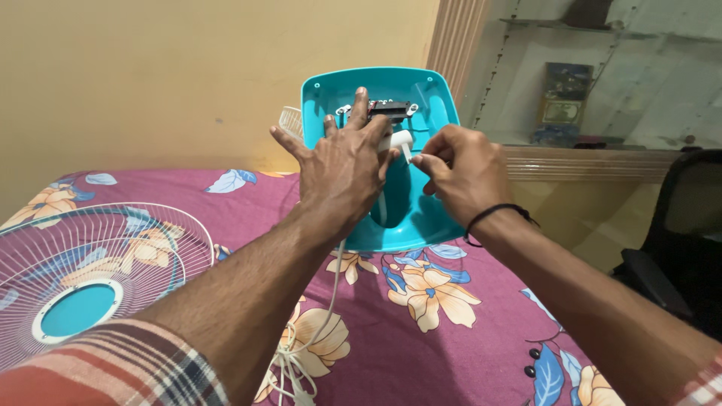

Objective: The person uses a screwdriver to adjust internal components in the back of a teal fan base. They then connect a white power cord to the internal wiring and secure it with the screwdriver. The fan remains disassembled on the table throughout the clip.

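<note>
On the bed [466, 331], the blue fan base [421, 218] stands tipped up, its inside showing. The left hand [342, 169] presses flat and open on it. The right hand [462, 169] pinches a small white wire [407, 154] beside it, not yet fixed.

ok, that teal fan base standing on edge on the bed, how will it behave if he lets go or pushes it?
The teal fan base looks like a thin hollow plastic shell, so probably light and fairly stiff. It stands on its edge on the soft bedsheet, steadied by the left hand, so it would likely tip if released.
</note>
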